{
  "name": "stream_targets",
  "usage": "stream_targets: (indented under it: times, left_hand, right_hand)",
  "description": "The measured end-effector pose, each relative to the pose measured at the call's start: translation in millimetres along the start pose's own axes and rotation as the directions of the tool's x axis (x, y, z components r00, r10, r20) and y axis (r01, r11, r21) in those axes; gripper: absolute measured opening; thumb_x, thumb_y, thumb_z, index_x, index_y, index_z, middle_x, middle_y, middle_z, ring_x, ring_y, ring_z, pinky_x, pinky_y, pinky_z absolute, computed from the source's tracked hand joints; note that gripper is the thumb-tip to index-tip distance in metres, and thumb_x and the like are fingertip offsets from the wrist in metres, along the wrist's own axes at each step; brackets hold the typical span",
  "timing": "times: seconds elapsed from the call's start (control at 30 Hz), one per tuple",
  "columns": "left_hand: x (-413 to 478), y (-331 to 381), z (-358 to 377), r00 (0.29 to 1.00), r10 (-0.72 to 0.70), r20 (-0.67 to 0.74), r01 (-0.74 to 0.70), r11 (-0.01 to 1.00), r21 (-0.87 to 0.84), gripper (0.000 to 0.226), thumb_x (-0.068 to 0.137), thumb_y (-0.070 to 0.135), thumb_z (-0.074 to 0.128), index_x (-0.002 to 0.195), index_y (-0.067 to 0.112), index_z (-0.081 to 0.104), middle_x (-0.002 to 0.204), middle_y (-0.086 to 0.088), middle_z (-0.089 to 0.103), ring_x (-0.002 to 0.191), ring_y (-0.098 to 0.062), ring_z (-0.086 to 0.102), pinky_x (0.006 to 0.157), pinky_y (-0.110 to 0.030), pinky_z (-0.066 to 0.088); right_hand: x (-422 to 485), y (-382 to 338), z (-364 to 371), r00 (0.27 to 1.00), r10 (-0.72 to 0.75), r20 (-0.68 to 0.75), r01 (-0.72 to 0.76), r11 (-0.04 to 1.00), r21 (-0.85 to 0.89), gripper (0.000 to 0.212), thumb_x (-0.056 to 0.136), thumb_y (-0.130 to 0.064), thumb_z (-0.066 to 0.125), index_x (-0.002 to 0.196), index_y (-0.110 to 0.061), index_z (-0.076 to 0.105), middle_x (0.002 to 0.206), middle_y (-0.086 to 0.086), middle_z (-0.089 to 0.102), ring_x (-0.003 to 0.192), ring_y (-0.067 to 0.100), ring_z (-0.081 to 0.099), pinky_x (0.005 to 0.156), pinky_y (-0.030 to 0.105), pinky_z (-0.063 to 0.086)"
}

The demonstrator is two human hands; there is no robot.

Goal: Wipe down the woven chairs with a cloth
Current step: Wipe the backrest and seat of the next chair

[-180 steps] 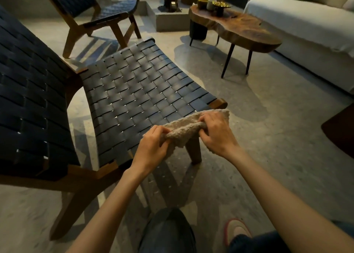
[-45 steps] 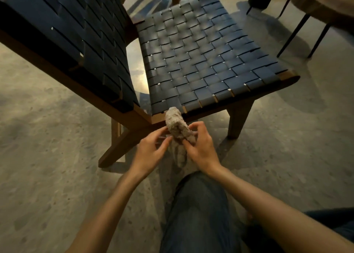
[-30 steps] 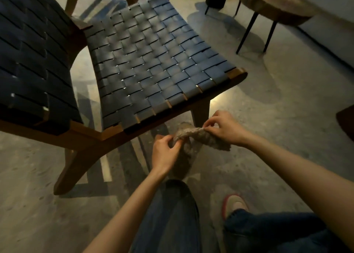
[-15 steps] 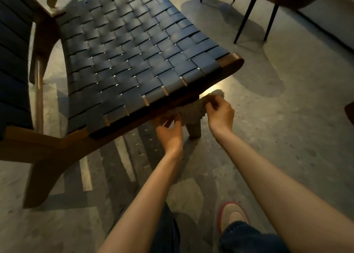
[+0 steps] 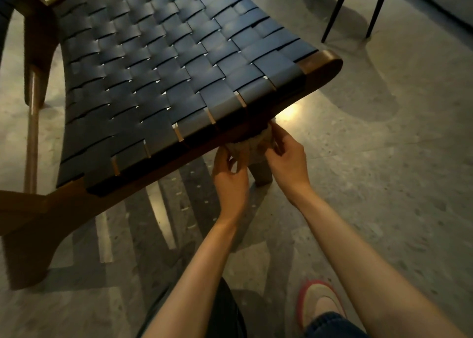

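A low chair with a dark woven strap seat (image 5: 163, 76) and a wooden frame fills the upper left. Its front leg (image 5: 261, 172) stands just under the seat's front rail. A beige fuzzy cloth (image 5: 249, 143) is wrapped around the top of that leg, partly hidden under the rail. My left hand (image 5: 230, 176) pinches the cloth's left end and my right hand (image 5: 286, 158) pinches its right end, one on each side of the leg.
Two thin black table legs (image 5: 335, 10) stand at the upper right on the speckled stone floor. My knee (image 5: 225, 314) and a shoe (image 5: 320, 304) with a red rim are at the bottom. The chair's wooden rear leg (image 5: 28, 238) sits at the lower left.
The view has closed in on the chair's front edge. Both hands have brought the cloth up under the front rail and drawn it closer around the front leg.
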State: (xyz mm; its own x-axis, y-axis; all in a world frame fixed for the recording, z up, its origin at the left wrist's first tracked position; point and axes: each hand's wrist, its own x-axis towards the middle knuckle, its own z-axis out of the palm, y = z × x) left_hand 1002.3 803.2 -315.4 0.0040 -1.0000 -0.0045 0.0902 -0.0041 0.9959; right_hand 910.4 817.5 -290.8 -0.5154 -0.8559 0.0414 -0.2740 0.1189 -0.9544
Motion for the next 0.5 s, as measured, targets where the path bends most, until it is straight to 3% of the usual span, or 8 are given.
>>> stream_targets:
  times: [0.07, 0.13, 0.23, 0.3, 0.5]
  left_hand:
    - [4.4, -16.7, 0.4, 0.999, -0.004, 0.034, 0.000, 0.993, 0.119, 0.032, 0.094, 0.012, 0.054, 0.124, 0.021, 0.052, 0.126, 0.000, 0.057, 0.115, -0.012, 0.055, 0.093, -0.011, 0.044]
    - [8.6, -32.6, 3.3, 0.996, -0.070, 0.053, 0.054, 0.961, 0.270, 0.033, 0.094, 0.013, 0.054, 0.127, 0.011, 0.051, 0.122, 0.003, 0.054, 0.116, -0.016, 0.054, 0.087, -0.005, 0.041]
    - [13.2, -54.4, 11.1, 0.972, -0.221, 0.080, 0.183, 0.925, 0.333, 0.036, 0.095, 0.015, 0.054, 0.130, 0.011, 0.051, 0.126, -0.008, 0.058, 0.117, -0.021, 0.055, 0.099, -0.032, 0.046]
    - [14.8, -68.8, 15.0, 0.946, -0.308, 0.104, 0.243, 0.883, 0.402, 0.031, 0.095, 0.015, 0.052, 0.126, 0.008, 0.053, 0.125, -0.013, 0.060, 0.114, -0.025, 0.057, 0.097, -0.037, 0.046]
    - [25.1, -98.8, 22.0, 0.839, -0.495, 0.226, 0.249, 0.718, 0.650, 0.036, 0.099, 0.018, 0.044, 0.134, 0.006, 0.044, 0.128, -0.018, 0.054, 0.117, -0.031, 0.052, 0.093, -0.030, 0.038]
  right_hand:
    - [0.1, 13.9, -0.9, 0.999, -0.003, 0.052, 0.003, 1.000, -0.001, 0.050, 0.094, -0.002, 0.051, 0.141, -0.018, 0.043, 0.128, -0.009, 0.053, 0.115, -0.003, 0.045, 0.085, 0.001, 0.039]
    - [-0.6, 29.5, -0.2, 0.995, 0.052, 0.082, -0.057, 0.996, 0.063, 0.051, 0.095, 0.000, 0.049, 0.141, -0.019, 0.042, 0.131, -0.009, 0.051, 0.120, -0.001, 0.044, 0.091, 0.005, 0.039]
    - [3.7, 53.5, 1.8, 0.987, 0.126, 0.095, -0.134, 0.988, 0.081, 0.051, 0.095, 0.005, 0.045, 0.141, -0.016, 0.042, 0.137, -0.001, 0.049, 0.130, 0.012, 0.042, 0.106, 0.024, 0.038]
    - [8.8, 70.0, 2.2, 0.977, 0.164, 0.138, -0.171, 0.984, 0.045, 0.052, 0.095, 0.010, 0.041, 0.142, -0.012, 0.039, 0.137, 0.000, 0.047, 0.131, 0.014, 0.042, 0.109, 0.031, 0.036]
    - [27.5, 108.9, 1.6, 0.908, 0.350, 0.231, -0.322, 0.934, -0.152, 0.062, 0.093, 0.014, 0.037, 0.147, -0.015, 0.031, 0.149, 0.008, 0.038, 0.136, 0.021, 0.035, 0.102, 0.021, 0.032]
